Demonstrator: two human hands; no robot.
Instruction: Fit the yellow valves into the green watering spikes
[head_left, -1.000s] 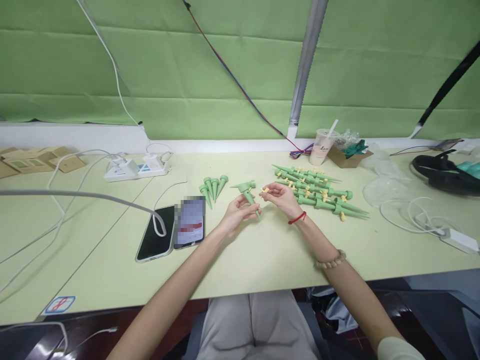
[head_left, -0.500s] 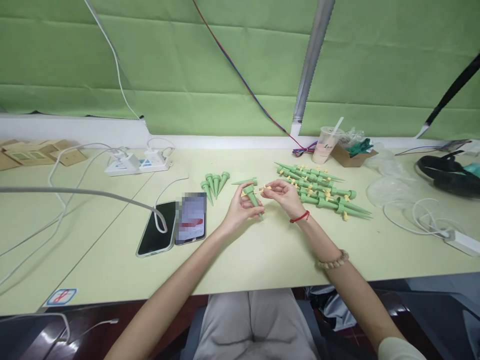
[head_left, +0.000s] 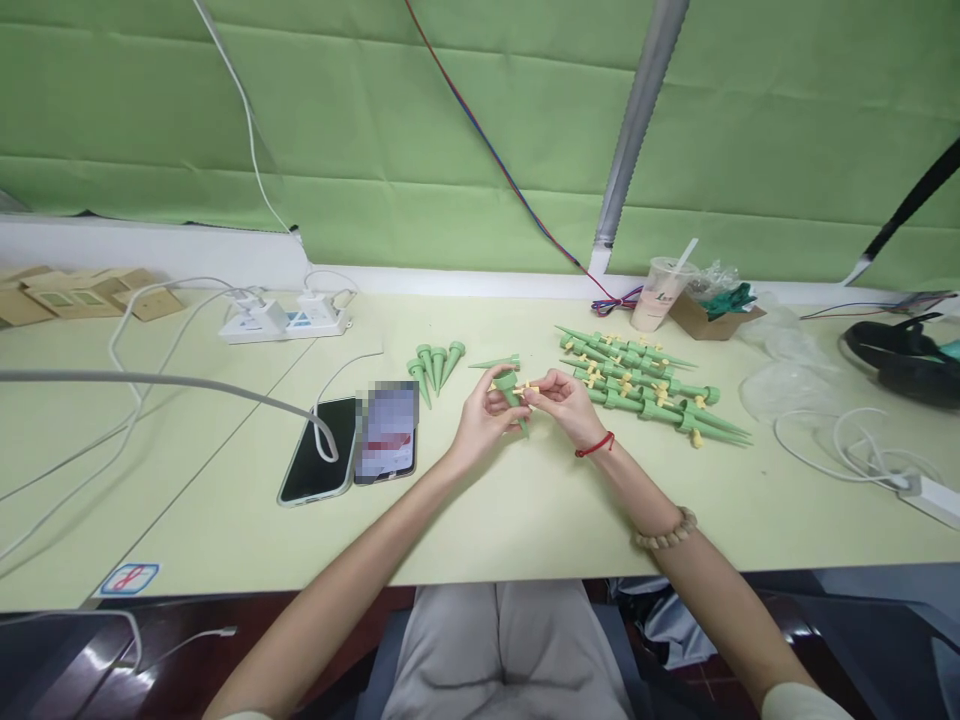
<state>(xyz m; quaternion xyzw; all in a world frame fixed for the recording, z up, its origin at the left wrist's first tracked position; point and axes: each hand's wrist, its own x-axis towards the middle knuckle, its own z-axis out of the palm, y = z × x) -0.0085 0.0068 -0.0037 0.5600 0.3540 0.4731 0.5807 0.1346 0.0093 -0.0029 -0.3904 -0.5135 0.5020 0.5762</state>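
Tapering downward, a green spike (head_left: 508, 388) sits clamped in left fingers (head_left: 512, 413) — right fingers (head_left: 541, 402) pinch a yellow piece (head_left: 529, 389).

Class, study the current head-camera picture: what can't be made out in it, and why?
All in the head view:
- Green spike: partly covered by the fingers of the left hand.
- Yellow piece: partly hidden by the right hand; whether it sits in the spike is too small to tell.
- Right-hand phone: pixelation obscures its screen.
- Cup: lettering too small to read.
- Cardboard boxes: cut off by the left edge.
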